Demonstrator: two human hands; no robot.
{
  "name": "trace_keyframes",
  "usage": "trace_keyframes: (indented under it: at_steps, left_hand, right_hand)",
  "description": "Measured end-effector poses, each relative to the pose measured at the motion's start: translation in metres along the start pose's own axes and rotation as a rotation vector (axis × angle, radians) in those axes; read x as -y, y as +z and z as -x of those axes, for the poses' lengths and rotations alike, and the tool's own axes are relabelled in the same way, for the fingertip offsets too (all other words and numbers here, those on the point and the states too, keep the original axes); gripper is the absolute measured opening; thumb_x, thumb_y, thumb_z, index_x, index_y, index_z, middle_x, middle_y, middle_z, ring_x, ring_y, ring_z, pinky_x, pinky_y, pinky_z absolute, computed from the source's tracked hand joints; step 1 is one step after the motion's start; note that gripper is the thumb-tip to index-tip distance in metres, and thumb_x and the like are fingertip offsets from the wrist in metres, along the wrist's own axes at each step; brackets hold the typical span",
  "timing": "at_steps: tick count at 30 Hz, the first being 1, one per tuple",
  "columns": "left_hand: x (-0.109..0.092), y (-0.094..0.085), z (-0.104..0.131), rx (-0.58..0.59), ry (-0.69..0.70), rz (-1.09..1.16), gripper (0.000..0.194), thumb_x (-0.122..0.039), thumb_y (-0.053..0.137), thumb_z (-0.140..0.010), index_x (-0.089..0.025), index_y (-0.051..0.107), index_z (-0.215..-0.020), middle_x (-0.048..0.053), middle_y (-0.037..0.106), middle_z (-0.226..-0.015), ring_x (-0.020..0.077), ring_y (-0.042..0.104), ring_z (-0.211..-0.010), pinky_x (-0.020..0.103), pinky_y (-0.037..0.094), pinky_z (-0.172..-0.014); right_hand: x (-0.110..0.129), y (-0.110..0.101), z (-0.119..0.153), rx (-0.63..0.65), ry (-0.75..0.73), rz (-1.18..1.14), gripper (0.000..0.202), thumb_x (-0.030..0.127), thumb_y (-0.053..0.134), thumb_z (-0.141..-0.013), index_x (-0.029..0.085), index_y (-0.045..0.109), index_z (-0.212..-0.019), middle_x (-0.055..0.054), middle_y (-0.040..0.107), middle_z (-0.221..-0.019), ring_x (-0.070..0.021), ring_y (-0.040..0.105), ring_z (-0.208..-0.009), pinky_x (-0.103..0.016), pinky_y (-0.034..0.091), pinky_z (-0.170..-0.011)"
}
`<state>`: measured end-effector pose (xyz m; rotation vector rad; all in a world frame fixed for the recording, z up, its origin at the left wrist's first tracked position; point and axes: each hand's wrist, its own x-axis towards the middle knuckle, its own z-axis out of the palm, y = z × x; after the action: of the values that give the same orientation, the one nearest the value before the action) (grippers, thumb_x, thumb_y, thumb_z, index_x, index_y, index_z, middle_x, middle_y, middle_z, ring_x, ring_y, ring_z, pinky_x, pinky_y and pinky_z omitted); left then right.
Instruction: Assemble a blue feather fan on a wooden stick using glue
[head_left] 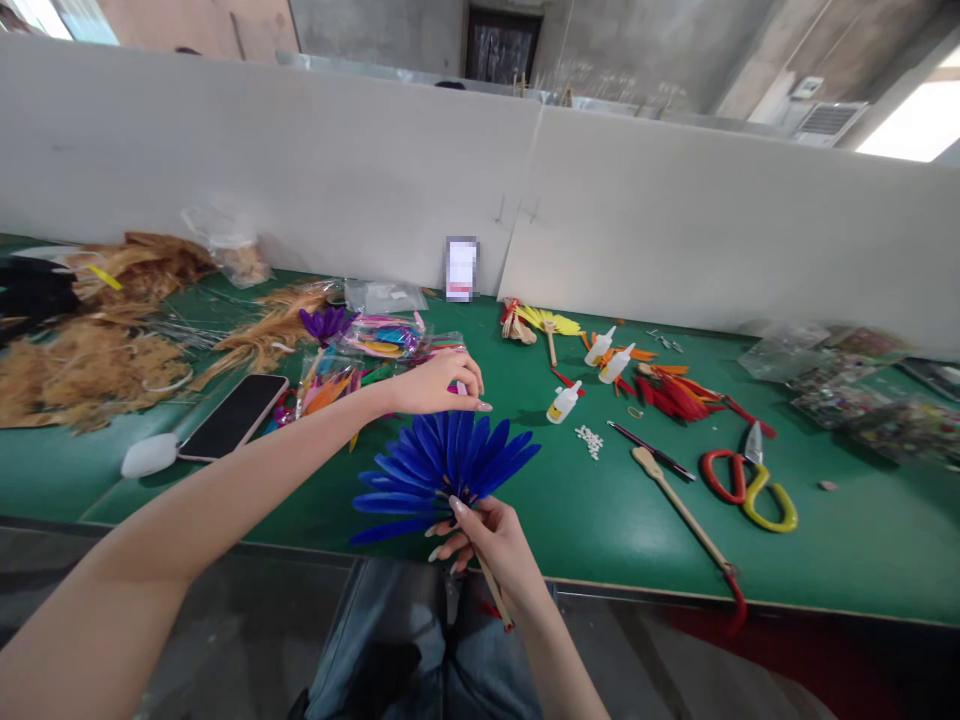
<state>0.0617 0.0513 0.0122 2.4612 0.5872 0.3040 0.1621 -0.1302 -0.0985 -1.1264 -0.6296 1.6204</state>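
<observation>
A fan of blue feathers (pixel 450 455) spreads over the front edge of the green table. My right hand (pixel 495 545) grips it at the feather base, thumb on top, with its thin wooden handle (pixel 491 585) slanting down below the fingers. Just beyond the upper feather tips hovers my left hand (pixel 442 383), palm down, with fingers curled and pressed together; whatever is between the fingertips is too small to make out. Small glue bottles (pixel 562 402) and a little pile of white beads (pixel 589 441) lie to the right of the feathers.
Scissors (pixel 757 485), a pen (pixel 652 452) and a wooden stick (pixel 686 510) lie on the right. Red feathers (pixel 679 393) and a yellow fan (pixel 551 321) are farther back. A phone (pixel 234 418), white case (pixel 150 455) and brown fibres (pixel 90 370) occupy the left. Another phone (pixel 461 268) leans on the partition (pixel 300 180).
</observation>
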Motion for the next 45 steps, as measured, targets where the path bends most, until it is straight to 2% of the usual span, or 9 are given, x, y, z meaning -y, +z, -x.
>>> trace_keyframes:
  at_steps: [24,33,40,45]
  left_hand:
    - [-0.0009,0.0025,-0.0022,0.061,-0.022,-0.009,0.022,-0.036,0.062,-0.081,-0.018,0.066,-0.071,0.006,0.061,-0.104,0.0219,0.045,-0.114,0.034,0.029,-0.099]
    - [0.0025,-0.0002,-0.0038,0.018,0.027,-0.030,0.029,-0.038,0.053,-0.088,-0.019,0.070,-0.075,0.006,0.063,-0.098,0.0205,0.050,-0.106,0.033,0.029,-0.097]
    - [-0.0055,0.0038,-0.0027,0.065,0.004,-0.055,0.020,-0.038,0.063,-0.080,-0.020,0.070,-0.073,0.006,0.059,-0.107,0.0235,0.044,-0.110,0.035,0.032,-0.095]
    - [-0.0070,0.0069,-0.0042,0.085,0.000,-0.044,0.018,-0.033,0.063,-0.080,-0.018,0.069,-0.072,0.007,0.059,-0.107,0.0232,0.045,-0.109,0.034,0.036,-0.091]
  right_hand:
    - [-0.0002,0.0017,-0.0001,-0.006,0.022,-0.002,0.052,0.057,0.076,-0.060,0.013,0.055,-0.077,-0.009,0.072,-0.068,-0.0134,0.066,-0.046,-0.016,0.046,-0.036]
    - [0.0018,0.0030,0.0024,-0.002,0.021,-0.002,0.052,0.057,0.076,-0.060,0.012,0.056,-0.077,-0.008,0.072,-0.067,-0.0133,0.066,-0.046,-0.016,0.046,-0.036]
    - [0.0006,0.0037,0.0023,-0.010,0.030,-0.012,0.052,0.056,0.076,-0.060,0.012,0.055,-0.079,-0.008,0.072,-0.067,-0.0126,0.065,-0.046,-0.015,0.046,-0.036]
    - [0.0005,0.0037,0.0021,-0.009,0.029,-0.015,0.052,0.056,0.076,-0.061,0.012,0.054,-0.078,-0.009,0.072,-0.067,-0.0127,0.066,-0.046,-0.015,0.046,-0.036]
